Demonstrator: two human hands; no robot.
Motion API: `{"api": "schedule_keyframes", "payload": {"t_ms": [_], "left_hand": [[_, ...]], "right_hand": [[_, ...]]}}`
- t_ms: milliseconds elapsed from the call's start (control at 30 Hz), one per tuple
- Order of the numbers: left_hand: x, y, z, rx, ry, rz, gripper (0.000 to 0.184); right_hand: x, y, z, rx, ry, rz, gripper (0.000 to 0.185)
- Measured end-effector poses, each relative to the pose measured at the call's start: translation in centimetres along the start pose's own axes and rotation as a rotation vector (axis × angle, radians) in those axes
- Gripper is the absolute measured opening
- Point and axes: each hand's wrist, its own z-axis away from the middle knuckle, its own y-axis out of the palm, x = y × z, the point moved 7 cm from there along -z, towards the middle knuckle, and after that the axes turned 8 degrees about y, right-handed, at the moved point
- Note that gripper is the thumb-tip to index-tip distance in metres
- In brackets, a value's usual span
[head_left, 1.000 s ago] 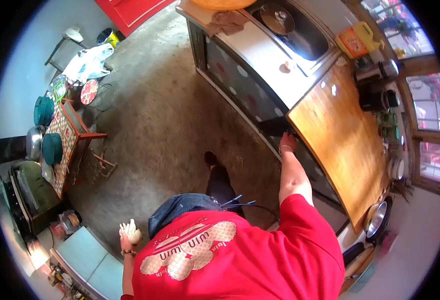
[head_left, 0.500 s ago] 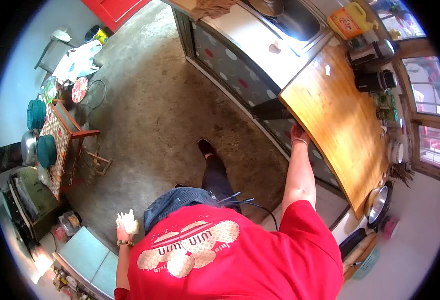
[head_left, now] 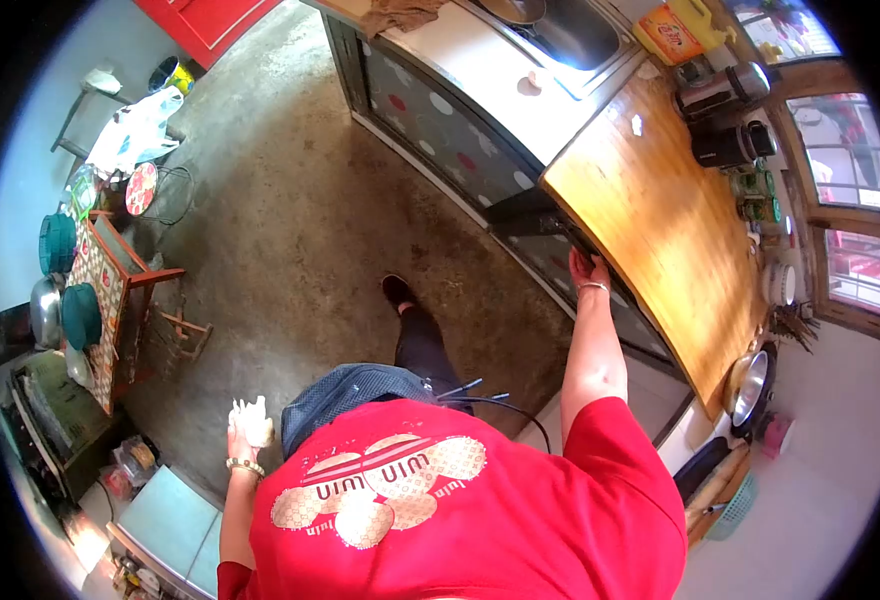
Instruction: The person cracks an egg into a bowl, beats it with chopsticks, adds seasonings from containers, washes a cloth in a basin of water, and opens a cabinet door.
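My left hand (head_left: pixel 243 437), a beaded bracelet at its wrist, is closed around a white lumpy bundle (head_left: pixel 257 421) with thin ends sticking up; what it is made of I cannot make out. It is held low at my left side, above the floor. My right hand (head_left: pixel 588 270) reaches under the front edge of the wooden countertop (head_left: pixel 675 230). Its fingers are curled at the top edge of the dark patterned cabinet front (head_left: pixel 632 315), where a dark gap shows. The fingertips are partly hidden there.
A sink (head_left: pixel 575 35) and white counter lie ahead right, with an oil jug (head_left: pixel 672 35) and dark kettles (head_left: pixel 728 146) along the window. A small table (head_left: pixel 95 270) with teal containers stands left. A tiled surface (head_left: pixel 168 515) is low left. A pan (head_left: pixel 750 388) hangs right.
My right hand has shifted slightly left, away from the countertop edge, and more of the dark gap under it shows. The view has turned slightly. My left hand still holds the white bundle.
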Motion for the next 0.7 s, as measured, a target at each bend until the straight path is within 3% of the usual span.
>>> {"api": "schedule_keyframes", "payload": {"t_ms": [100,133,233,300,533,700], "left_hand": [[-1.9,0.9,0.1,-0.093,0.03,-0.025,0.043],[-1.3,0.5,-0.5,-0.034,0.038,0.028,0.045],[0.3,-1.5,-2.3,0.03,0.086,0.004,0.05],[-0.8,-1.5,-2.6,0.043,0.13,-0.068,0.052],[-3.5,-3.3,-5.2,0.092,-0.032,-0.052,0.056],[-6.2,-2.4,-11.0,0.144,-0.018,-0.309,0.053]], "right_hand": [[-3.3,-3.0,2.7,0.007,0.094,0.051,0.024],[-4.1,-4.7,4.5,-0.12,0.031,0.061,0.021],[-6.9,-7.9,8.6,0.073,0.121,0.232,0.011],[-8.5,-11.7,10.8,0.083,0.205,0.305,0.013],[-11.9,-27.4,21.9,-0.114,0.229,0.606,0.023],[-10.3,-40.3,28.3,-0.362,0.209,1.001,0.023]]}}
